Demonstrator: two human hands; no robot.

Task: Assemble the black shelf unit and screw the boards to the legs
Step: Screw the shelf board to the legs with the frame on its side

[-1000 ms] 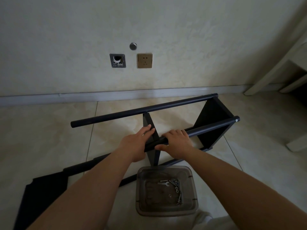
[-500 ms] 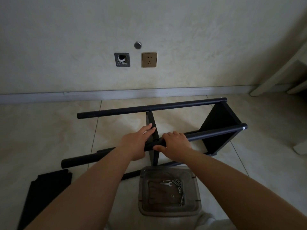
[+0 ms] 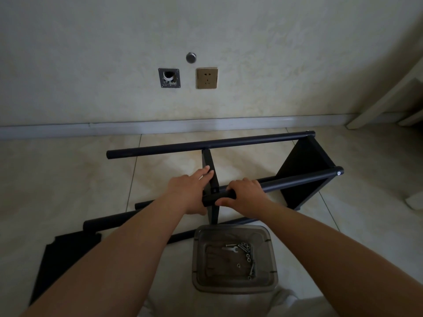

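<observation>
The black shelf unit lies on its side on the tiled floor. A far leg tube [image 3: 210, 144] runs left to right, and a near leg tube [image 3: 297, 179] ends at a screw on the right. A black end board [image 3: 302, 172] joins them on the right, and a middle board [image 3: 211, 179] stands between them. My right hand [image 3: 246, 194] grips the near tube's left end. My left hand [image 3: 190, 187] rests against the middle board, fingers on its face. Another leg tube [image 3: 109, 221] lies on the floor under my left forearm.
A clear plastic box [image 3: 233, 284] with screws, washers and a small flat wrench sits just in front of me. A loose black board [image 3: 61, 255] lies at the lower left. The wall with a socket [image 3: 206, 78] is behind. White furniture [image 3: 389, 97] stands at the right.
The frame has tilted slightly so the far tube looks more level, and the view has shifted. Both hands keep their places on the near tube and middle board.
</observation>
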